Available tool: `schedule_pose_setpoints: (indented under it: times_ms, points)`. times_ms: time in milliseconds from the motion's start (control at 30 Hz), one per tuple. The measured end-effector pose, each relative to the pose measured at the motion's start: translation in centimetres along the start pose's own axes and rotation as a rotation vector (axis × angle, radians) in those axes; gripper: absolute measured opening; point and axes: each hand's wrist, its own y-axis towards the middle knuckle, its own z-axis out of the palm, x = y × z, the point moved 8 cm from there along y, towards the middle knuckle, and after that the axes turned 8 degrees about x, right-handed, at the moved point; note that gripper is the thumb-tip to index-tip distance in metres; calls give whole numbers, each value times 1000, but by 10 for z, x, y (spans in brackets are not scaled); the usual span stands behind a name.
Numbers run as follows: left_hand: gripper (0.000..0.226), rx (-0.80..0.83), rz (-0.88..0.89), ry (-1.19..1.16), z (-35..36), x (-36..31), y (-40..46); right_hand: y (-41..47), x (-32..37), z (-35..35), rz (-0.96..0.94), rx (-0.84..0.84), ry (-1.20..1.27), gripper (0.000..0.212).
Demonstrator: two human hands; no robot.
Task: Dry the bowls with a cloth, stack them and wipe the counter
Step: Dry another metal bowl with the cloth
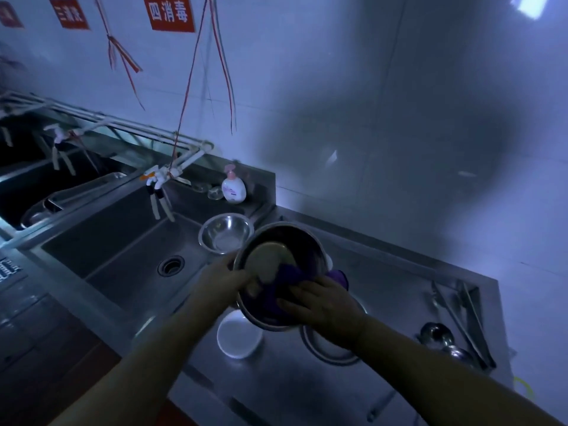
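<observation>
A large steel bowl [295, 241] is tilted toward me above the counter. My left hand [222, 279] grips its left rim. My right hand [319, 302] presses a purple cloth [285, 281] against the bowl's inner wall, and a corner of the cloth hangs over the far rim. A smaller steel bowl [226, 233] stands on the sink's right edge. A white bowl [238, 338] sits on the steel counter [399, 290] below the held bowl. Another steel bowl [330, 352] rests on the counter, partly hidden by my right wrist.
A deep sink [129, 256] with a drain lies to the left, with taps [158, 179] above it. A soap pump bottle [234, 187] stands at the sink's back corner. Ladles [442, 336] and tongs [467, 321] lie at the counter's right end.
</observation>
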Motion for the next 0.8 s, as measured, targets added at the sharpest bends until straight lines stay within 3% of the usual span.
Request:
schedule_pose_setpoints:
  times_ms: [100, 233, 333, 433, 567, 700, 800]
  points:
    - [51, -104, 101, -56, 12, 8, 6, 10, -14, 14, 247, 63, -9, 27]
    - [47, -36, 100, -157, 36, 23, 22, 12, -17, 31, 467, 116, 28, 33]
    - [41, 83, 104, -109, 38, 21, 38, 2, -19, 44, 492, 204, -8, 35]
    - [36, 156, 103, 6, 32, 11, 52, -9, -26, 49, 399, 261, -49, 33]
    - [37, 432, 96, 161, 32, -10, 78, -19, -34, 49, 285, 344, -162, 28]
    - [29, 326, 163, 93, 10, -21, 97, 14, -41, 48, 500, 314, -191, 26]
    - [33, 385, 178, 1, 9, -9, 96, 49, -39, 55, 702, 284, -179, 30]
